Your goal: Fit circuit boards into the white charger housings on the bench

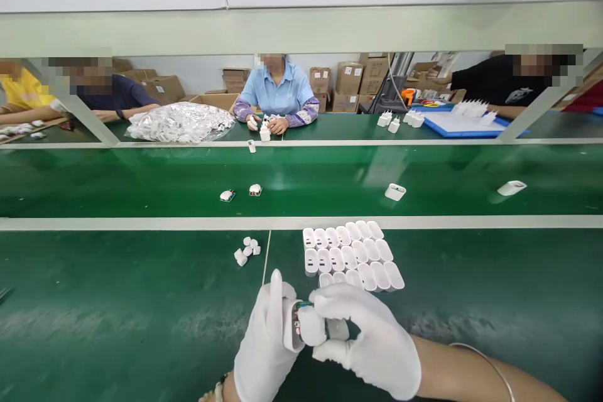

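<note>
Both of my hands wear white gloves. My left hand (264,342) is closed around a white plastic charger housing (291,330), its thumb pointing up. With fingers and thumb, my right hand (377,339) grips a small circuit board that carries a white block (311,325). The board's left end sits at the mouth of the housing; how deep it goes is hidden. Just beyond my right hand stand rows of white charger housings (348,256), open side up. Several small white blocks (247,250) lie in a loose group beyond my left hand.
Past the pale rail (141,223) runs a green conveyor belt (306,169). On it lie two circuit boards (227,195) and a few white housings (395,191). Across it, a person in a blue shirt (277,91) handles white parts near a bag of white pieces (181,122). Other people sit either side.
</note>
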A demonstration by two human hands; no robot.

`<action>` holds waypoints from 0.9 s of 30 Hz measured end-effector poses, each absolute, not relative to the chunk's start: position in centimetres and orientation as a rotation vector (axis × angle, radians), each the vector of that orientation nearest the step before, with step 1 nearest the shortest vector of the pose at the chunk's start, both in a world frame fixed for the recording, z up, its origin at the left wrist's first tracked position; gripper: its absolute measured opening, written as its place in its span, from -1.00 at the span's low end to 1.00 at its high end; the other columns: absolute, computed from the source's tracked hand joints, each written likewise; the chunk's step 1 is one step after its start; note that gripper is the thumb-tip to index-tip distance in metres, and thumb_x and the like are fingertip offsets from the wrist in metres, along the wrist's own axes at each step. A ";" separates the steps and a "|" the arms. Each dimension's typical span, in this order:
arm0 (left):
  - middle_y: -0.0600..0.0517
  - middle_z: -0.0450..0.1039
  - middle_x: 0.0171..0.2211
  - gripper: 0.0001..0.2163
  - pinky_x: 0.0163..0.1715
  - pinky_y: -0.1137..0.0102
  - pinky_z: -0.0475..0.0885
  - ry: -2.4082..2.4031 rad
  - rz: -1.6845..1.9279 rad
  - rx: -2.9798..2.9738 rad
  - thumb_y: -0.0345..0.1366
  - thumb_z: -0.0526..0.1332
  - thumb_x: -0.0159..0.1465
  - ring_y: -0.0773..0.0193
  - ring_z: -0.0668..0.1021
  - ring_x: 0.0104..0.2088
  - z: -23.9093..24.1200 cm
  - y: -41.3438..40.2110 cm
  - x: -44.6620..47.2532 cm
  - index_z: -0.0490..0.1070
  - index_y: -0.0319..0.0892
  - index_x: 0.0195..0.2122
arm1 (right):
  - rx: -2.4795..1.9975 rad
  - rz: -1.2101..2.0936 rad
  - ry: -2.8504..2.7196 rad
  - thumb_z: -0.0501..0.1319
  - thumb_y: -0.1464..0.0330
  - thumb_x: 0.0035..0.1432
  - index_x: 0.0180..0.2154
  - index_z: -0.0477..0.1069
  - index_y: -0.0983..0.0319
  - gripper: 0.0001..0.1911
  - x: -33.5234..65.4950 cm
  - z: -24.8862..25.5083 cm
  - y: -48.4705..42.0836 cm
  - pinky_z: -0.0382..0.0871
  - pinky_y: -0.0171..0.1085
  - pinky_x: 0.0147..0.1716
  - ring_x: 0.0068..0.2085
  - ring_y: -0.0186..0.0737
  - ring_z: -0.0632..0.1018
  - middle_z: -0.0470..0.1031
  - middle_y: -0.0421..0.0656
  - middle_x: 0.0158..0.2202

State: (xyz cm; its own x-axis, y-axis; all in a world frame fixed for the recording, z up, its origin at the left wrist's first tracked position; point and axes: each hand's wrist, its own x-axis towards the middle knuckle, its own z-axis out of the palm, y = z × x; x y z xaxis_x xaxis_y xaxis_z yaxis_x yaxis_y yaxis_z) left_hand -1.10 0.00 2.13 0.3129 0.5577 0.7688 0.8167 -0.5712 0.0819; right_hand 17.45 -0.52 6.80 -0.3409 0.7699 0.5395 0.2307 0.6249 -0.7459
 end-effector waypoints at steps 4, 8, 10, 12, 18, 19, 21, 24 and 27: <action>-0.10 0.40 -0.28 -0.13 -0.45 0.30 0.47 -1.172 -1.003 -2.189 -0.71 0.16 0.13 0.21 0.44 -0.41 1.7 0.0 -1.2 -0.28 -0.19 0.38 | -0.897 0.727 -1.922 0.48 0.44 -0.10 -0.33 0.37 0.14 -0.66 17.3 7.5 -0.6 0.34 -0.33 -0.30 -0.29 -0.28 0.51 0.50 -0.26 -0.26; -0.09 0.39 -0.30 -0.19 -0.46 0.33 0.47 -1.249 -0.997 -2.181 -0.69 0.10 0.18 0.23 0.45 -0.43 1.5 -0.2 -1.2 -0.31 -0.23 0.37 | -1.000 0.838 -2.132 0.40 0.49 -0.03 -0.47 0.23 0.20 -0.68 17.2 8.4 -0.6 0.14 -0.36 -0.43 -0.42 -0.40 0.34 0.33 -0.35 -0.44; -0.12 0.40 -0.32 -0.22 -0.46 0.33 0.48 -1.304 -1.009 -2.216 -0.67 0.08 0.20 0.22 0.45 -0.42 1.7 -0.4 -1.2 -0.33 -0.33 0.37 | -0.998 0.803 -2.181 0.37 0.47 0.00 -0.45 0.19 0.19 -0.68 17.3 8.6 -0.7 0.10 -0.35 -0.43 -0.42 -0.41 0.31 0.31 -0.37 -0.43; -0.16 0.40 -0.32 -0.23 -0.43 0.32 0.49 -1.340 -1.034 -2.269 -0.65 0.07 0.22 0.20 0.46 -0.40 2.0 -0.6 -1.1 -0.37 -0.40 0.37 | -1.005 0.754 -2.212 0.34 0.45 0.02 -0.43 0.16 0.18 -0.68 17.3 8.7 -0.8 0.09 -0.35 -0.44 -0.42 -0.41 0.29 0.30 -0.37 -0.42; -0.13 0.40 -0.30 -0.21 -0.41 0.33 0.50 -1.406 -1.118 -2.381 -0.59 0.09 0.24 0.21 0.47 -0.38 2.2 -0.9 -0.8 -0.43 -0.34 0.38 | -1.094 0.604 -2.318 0.25 0.38 0.15 -0.38 0.22 0.15 -0.81 17.0 8.3 -1.0 0.10 -0.33 -0.43 -0.43 -0.37 0.33 0.32 -0.35 -0.40; -0.12 0.40 -0.30 -0.21 -0.41 0.34 0.50 -1.416 -1.128 -2.387 -0.58 0.09 0.26 0.21 0.47 -0.38 2.0 -0.9 -0.9 -0.43 -0.31 0.38 | -1.100 0.563 -2.337 0.26 0.36 0.15 -0.38 0.22 0.15 -0.81 16.9 8.1 -1.0 0.11 -0.32 -0.44 -0.43 -0.35 0.33 0.32 -0.34 -0.41; -0.11 0.41 -0.29 -0.24 -0.41 0.35 0.50 -1.438 -1.142 -2.392 -0.55 0.07 0.28 0.22 0.49 -0.38 1.8 -0.9 -1.1 -0.41 -0.28 0.38 | -1.108 0.427 -2.347 0.29 0.30 0.13 -0.37 0.24 0.16 -0.79 16.7 7.8 -1.1 0.18 -0.30 -0.41 -0.42 -0.31 0.36 0.38 -0.29 -0.37; -0.12 0.43 -0.28 -0.29 -0.39 0.34 0.52 -1.481 -1.190 -2.387 -0.48 0.04 0.32 0.23 0.51 -0.38 1.5 -0.9 -1.4 -0.39 -0.33 0.38 | -1.072 0.146 -2.321 0.36 0.21 0.02 -0.16 0.30 0.24 -0.59 16.2 7.2 -1.4 0.33 -0.18 -0.23 -0.24 -0.13 0.45 0.43 -0.02 -0.07; -0.10 0.44 -0.28 -0.28 -0.34 0.33 0.54 -1.554 -1.240 -2.419 -0.45 0.06 0.30 0.23 0.55 -0.38 1.4 -1.0 -1.6 -0.38 -0.30 0.38 | -1.047 0.048 -2.308 0.43 0.21 -0.12 0.00 0.24 0.33 -0.31 15.4 6.4 -2.0 0.36 -0.08 -0.09 -0.03 0.06 0.42 0.35 0.16 0.07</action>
